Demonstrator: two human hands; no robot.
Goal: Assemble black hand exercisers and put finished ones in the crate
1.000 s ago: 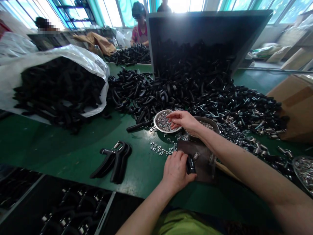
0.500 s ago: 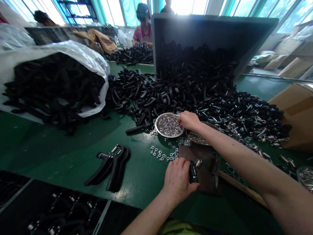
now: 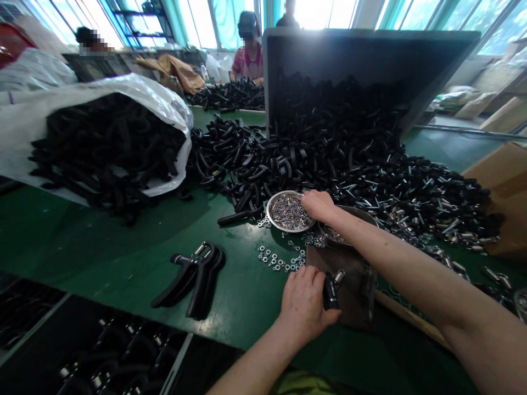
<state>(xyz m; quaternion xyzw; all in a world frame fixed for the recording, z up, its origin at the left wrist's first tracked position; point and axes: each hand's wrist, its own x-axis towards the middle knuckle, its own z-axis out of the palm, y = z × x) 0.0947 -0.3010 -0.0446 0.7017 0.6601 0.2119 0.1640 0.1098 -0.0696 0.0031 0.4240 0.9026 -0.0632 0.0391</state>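
Note:
My left hand point(image 3: 303, 299) is wrapped round a black hand-grip part point(image 3: 330, 292) with a metal spring point(image 3: 338, 275) sticking out of its top. That part is held over a dark metal plate point(image 3: 349, 293) on the green table. Farther forward, my right hand point(image 3: 319, 206) reaches over the rim of a round metal dish point(image 3: 284, 222) full of small shiny pins. Its fingertips are bent down among the pins, and what they pinch is hidden. A second round dish point(image 3: 333, 235) lies partly under my right forearm. Small metal eyelets point(image 3: 275, 260) are scattered in front of the dishes.
Assembled hand grippers point(image 3: 193, 280) lie to the left. Black handles spill from a large grey bin point(image 3: 370, 60), and more fill a white plastic bag point(image 3: 164, 99). A cardboard box point(image 3: 506, 186) stands right. Black trays point(image 3: 123, 351) sit at front left. A person point(image 3: 249, 57) sits across the table.
The whole view has shifted slightly, so things appear a little farther right. My right hand stays at the dish's rim, and my left hand keeps hold of the black part.

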